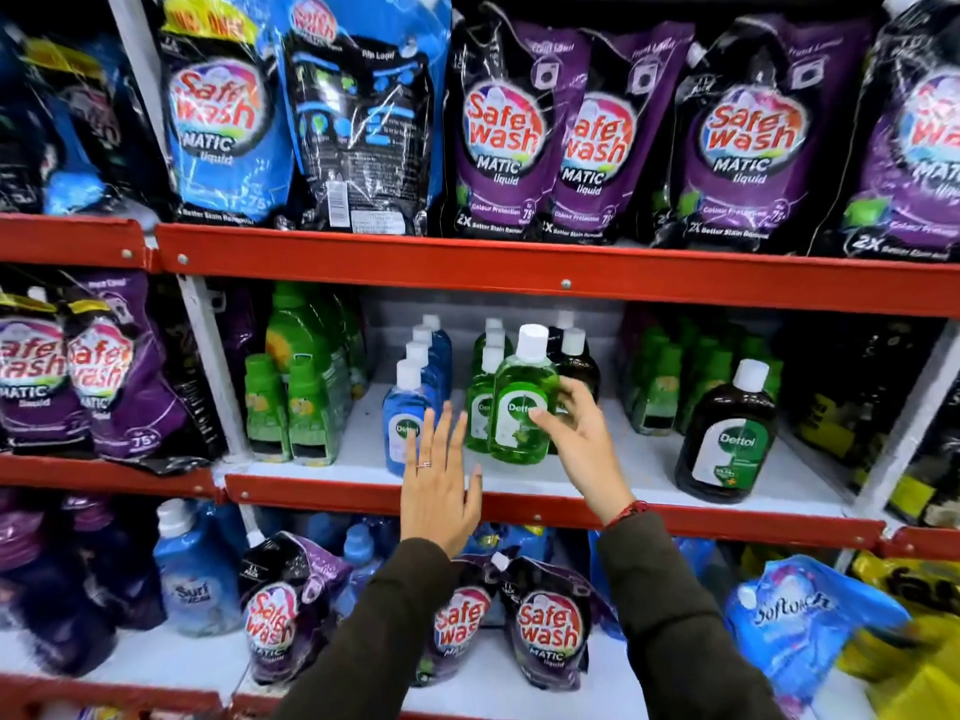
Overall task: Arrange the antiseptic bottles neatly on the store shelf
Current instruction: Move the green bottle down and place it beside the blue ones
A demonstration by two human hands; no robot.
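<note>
Bottles of antiseptic stand on the middle shelf (649,462) at frame centre: a blue row (415,402) running back, a green row (485,387) beside it to the right, and 1 brown bottle (727,433) alone, well apart at centre right.

Right hand (582,433) has fingers and thumb closed around the front green bottle (522,402) at label height; the bottle is upright, but whether its base rests on the shelf or hangs just above it cannot be told from this angle.

Left hand (439,491) is flat, fingers spread and gripping nothing, fingertips just in front of the front blue bottle (402,423).

Assessment: step in hand is seating the green bottle at the head of its row. Next move calls for squaring it with the bottles behind, label forward, then releasing. The brown bottle, still out of line, likely needs placing with the dark bottles (576,356) behind the green row.
</note>
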